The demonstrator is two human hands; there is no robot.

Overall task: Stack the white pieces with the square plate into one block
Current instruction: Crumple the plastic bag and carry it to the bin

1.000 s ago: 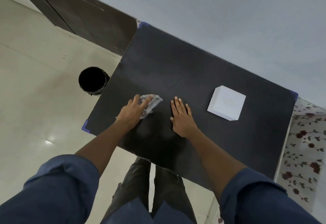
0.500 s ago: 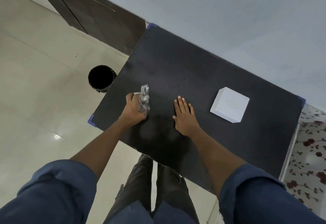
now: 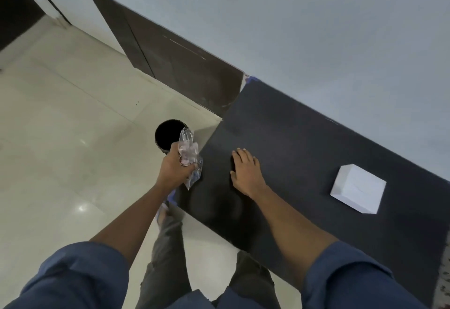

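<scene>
1. Since the earlier frame, the left hand [image 3: 174,168] had carried the crumpled clear plastic bag [image 3: 190,156] off the table's left edge; half a second before it was above the dark surface, and now it hung over the floor just in front of the black bin [image 3: 168,134].
2. That hand was closed in a fist round the bag, whose loose ends stuck out above and below the fingers.
3. Meanwhile the right hand [image 3: 246,174] had stayed where it was, lying flat on the black table [image 3: 292,143] with palm down and fingers held side by side, nothing under or in it.
4. At the right of the frame, the white block [image 3: 358,191] sat on the table, well apart from both hands; it read as one closed cube with no separate pieces or plate showing.
5. Blue tape [image 3: 171,196] marked the table's near left corner, just below the left wrist.
6. Across the lower frame were blue sleeves [image 3: 80,277] and grey trousers [image 3: 170,247]; cream floor tiles [image 3: 60,138] filled the left side, and a dark wooden door [image 3: 182,65] stood along the pale wall in the upper middle.
</scene>
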